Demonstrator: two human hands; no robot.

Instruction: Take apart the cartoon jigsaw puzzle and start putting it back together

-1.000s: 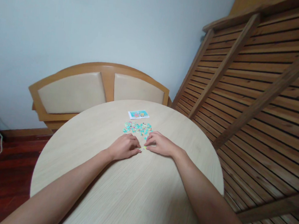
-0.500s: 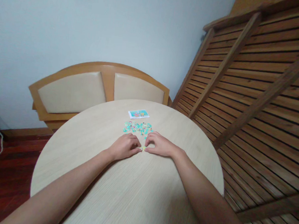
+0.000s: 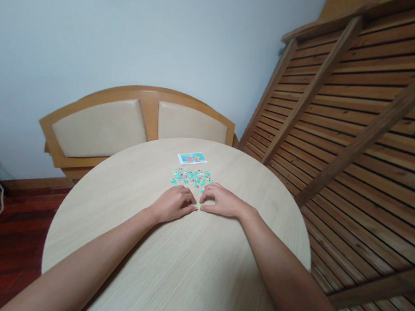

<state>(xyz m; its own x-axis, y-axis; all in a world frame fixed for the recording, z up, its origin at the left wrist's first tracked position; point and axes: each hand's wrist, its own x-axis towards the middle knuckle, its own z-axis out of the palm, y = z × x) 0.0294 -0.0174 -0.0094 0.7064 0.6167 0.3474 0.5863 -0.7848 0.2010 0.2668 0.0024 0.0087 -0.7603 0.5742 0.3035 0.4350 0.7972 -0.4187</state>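
Observation:
Small yellowish puzzle pieces (image 3: pixel 198 206) lie on the tabletop between my two hands. My left hand (image 3: pixel 176 204) rests on the table with curled fingers, its thumb and fingertips closed at the pieces' left edge. From the other side, my right hand (image 3: pixel 220 200) holds their right edge, thumb below and fingers bent above. The fingers partly cover these pieces. Just beyond my hands spreads a loose pile of puzzle pieces (image 3: pixel 190 177), mostly turquoise with white, pink and yellow bits. Behind the pile lies a picture card (image 3: pixel 192 158) showing cartoon figures on turquoise.
Everything lies on a round, pale wooden table (image 3: pixel 117 254). Past its far edge stands a wooden headboard (image 3: pixel 148 115) with cream panels, against a pale wall. A slatted wooden frame (image 3: pixel 342 129) leans on the right. A white cable (image 3: pixel 0 204) hangs at the left.
My right hand's fingertips have shifted very slightly left toward the small pieces. My left hand stays almost in the same place; the pile and card are unmoved.

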